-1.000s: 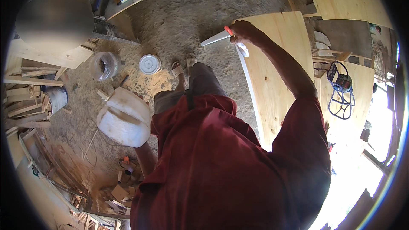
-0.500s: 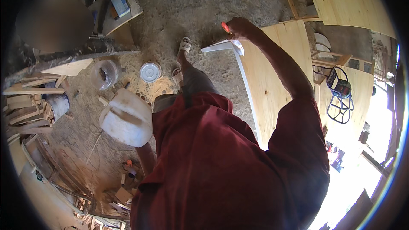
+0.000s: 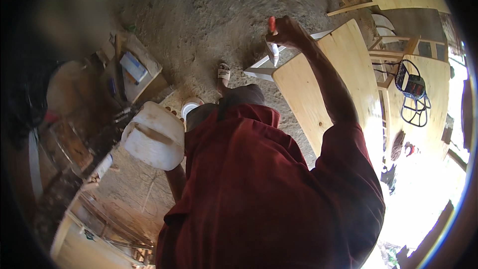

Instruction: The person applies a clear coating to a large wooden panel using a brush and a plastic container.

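My right hand (image 3: pixel 288 33) is closed around a paintbrush (image 3: pixel 273 54) with a red handle and white-coated bristles pointing down. It hangs over the white-painted frame (image 3: pixel 260 71) at the end of a pale wooden tabletop (image 3: pixel 318 97); whether the bristles touch the frame I cannot tell. Down at my left side, a dirty white plastic jug (image 3: pixel 154 137) hides most of my left hand (image 3: pixel 173 112). Only a few fingertips show, curled over the jug's far edge. What the jug contains is out of sight.
A white round tub (image 3: pixel 190 106) stands on the floor by my leg, partly hidden. To the right, a dark bag (image 3: pixel 411 85) lies on another wooden piece. A blue-and-white box (image 3: pixel 133 67) rests on a bench at left. A person, blurred, is at far left.
My view has swung, and the bench at left has come closer. The brush has tilted so its bristles now show below my right hand. The tub has slipped partly behind my leg.
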The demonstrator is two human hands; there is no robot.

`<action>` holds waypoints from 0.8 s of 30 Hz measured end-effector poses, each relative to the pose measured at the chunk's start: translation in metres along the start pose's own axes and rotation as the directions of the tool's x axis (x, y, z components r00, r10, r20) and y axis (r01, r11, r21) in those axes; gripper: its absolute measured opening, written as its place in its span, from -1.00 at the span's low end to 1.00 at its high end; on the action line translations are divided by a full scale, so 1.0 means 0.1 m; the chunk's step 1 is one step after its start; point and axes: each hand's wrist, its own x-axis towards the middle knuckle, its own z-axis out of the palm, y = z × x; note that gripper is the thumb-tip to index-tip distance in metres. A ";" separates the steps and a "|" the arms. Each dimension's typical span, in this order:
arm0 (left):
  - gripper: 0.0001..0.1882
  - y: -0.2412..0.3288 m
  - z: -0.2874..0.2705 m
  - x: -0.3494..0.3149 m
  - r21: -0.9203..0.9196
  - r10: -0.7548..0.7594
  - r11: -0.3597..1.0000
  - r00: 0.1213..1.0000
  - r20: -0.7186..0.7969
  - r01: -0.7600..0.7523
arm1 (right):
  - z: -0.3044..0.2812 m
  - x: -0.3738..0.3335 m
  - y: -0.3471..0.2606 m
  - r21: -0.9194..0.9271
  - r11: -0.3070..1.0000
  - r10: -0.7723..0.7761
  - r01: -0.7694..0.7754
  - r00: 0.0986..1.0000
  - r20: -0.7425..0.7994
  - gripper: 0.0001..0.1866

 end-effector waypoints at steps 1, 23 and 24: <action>-0.10 0.02 0.08 0.15 0.015 -0.031 0.999 1.000 -0.003 0.031 | -0.09 -0.01 0.08 0.078 0.996 0.042 -0.038 0.997 -0.058 -0.65; -0.17 -0.25 1.77 3.99 0.194 -0.671 0.730 0.633 0.387 0.655 | -0.13 -0.47 0.18 0.650 0.620 0.782 -0.439 0.408 -0.471 -0.81; -0.12 -0.26 1.89 4.18 0.146 -0.679 0.714 0.625 0.385 0.685 | -0.14 -0.48 0.15 0.647 0.629 0.773 -0.430 0.436 -0.461 -0.81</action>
